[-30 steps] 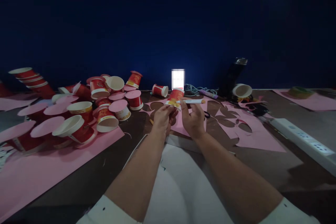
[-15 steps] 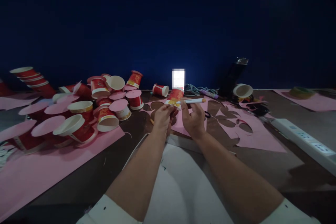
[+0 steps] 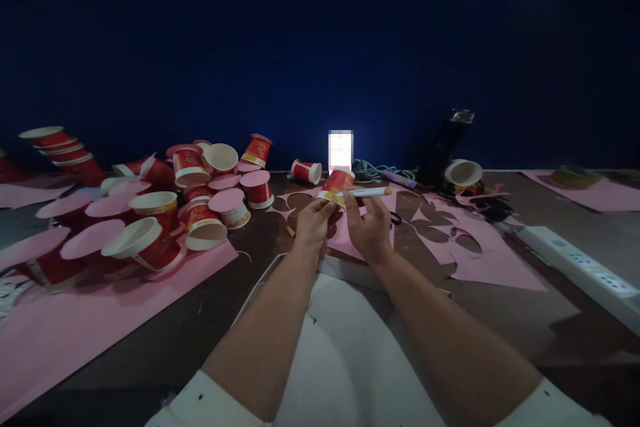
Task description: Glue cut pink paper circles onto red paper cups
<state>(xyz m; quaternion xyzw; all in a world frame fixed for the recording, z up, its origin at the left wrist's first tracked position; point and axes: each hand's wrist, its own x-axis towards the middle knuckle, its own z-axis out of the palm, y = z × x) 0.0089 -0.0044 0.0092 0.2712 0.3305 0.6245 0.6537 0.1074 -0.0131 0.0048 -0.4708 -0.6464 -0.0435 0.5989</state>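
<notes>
Near the middle of the view, my left hand (image 3: pixel 315 223) is closed on the rim of a red paper cup (image 3: pixel 338 180) with a yellow band. My right hand (image 3: pixel 369 225) grips a white marker (image 3: pixel 367 192) with an orange end, held nearly level, its left end close to the cup. The far side of the cup and some of my fingertips are hidden. Beneath both hands lies a pink sheet (image 3: pixel 345 240).
Many red cups, several with pink paper discs (image 3: pixel 93 239), crowd the left. A cut pink sheet (image 3: pixel 490 267), a power strip (image 3: pixel 575 260), a tipped cup (image 3: pixel 463 173) and a tape roll (image 3: pixel 575 177) are on the right. A bright screen (image 3: pixel 341 150) stands behind.
The cup in my left hand has tilted and shifted slightly, and my left hand has turned a little with it. My right hand and the marker have hardly moved.
</notes>
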